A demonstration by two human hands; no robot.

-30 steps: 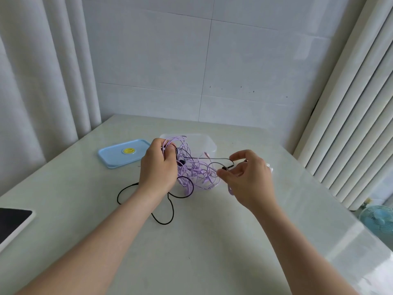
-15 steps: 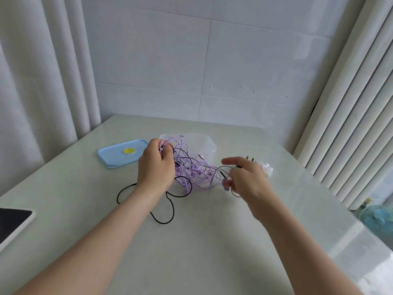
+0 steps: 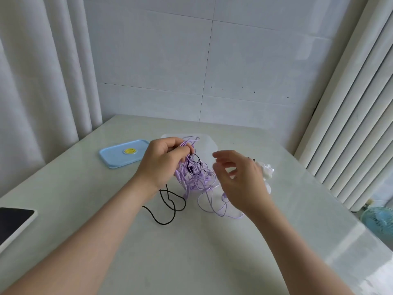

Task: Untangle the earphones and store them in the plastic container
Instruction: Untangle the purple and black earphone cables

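A: Where do the earphones (image 3: 191,177) sit, and which way do they run?

B: I see a purple tangle hanging from the fingertips of my left hand (image 3: 163,162), which pinch its top strands. Its long axis runs roughly top to bottom, from those fingertips down to the table (image 3: 191,252). Loose purple loops lie flat on the table beneath the palm of my right hand (image 3: 240,177). A black cable (image 3: 170,203) threads through the tangle and trails in loops below my left wrist.

A: And the right fingers?

B: Spread and gently curved, just beside the tangle; I see nothing held between them, though they are slightly blurred.

A: Edges and room?

B: The plastic container (image 3: 209,145) stands open just beyond both sets of fingertips, its near wall behind the tangle. The blue lid (image 3: 114,156) lies flat, well beyond my left knuckles. A white bundle (image 3: 266,172) sits just past the back of my right hand. A tablet (image 3: 12,220) lies at the table edge, far outside my left forearm. Bare tabletop lies between my forearms.
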